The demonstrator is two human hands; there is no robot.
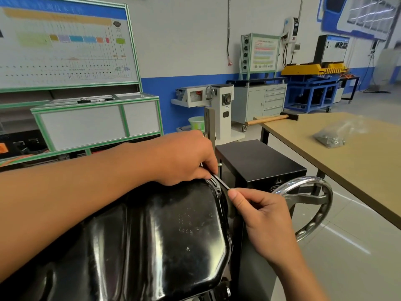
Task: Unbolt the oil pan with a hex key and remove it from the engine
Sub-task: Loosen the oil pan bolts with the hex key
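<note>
We note the oil pan [152,235] runs off the bottom and left edges. At the pan's far rim only a short dark stretch of the hex key [221,182] shows. The left hand [184,157] covers its far end and any bolt there. We cannot tell whether the right hand [267,220] pinches the near end or only touches it. Well right of the pan, the bag [332,135] is blurred. Behind the pan, the board [65,44] is unreadable.

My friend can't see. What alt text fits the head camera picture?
A left hand and a right hand pinch a thin hex key at the rim of a shiny black oil pan. A metal handwheel stands beside it.
</note>
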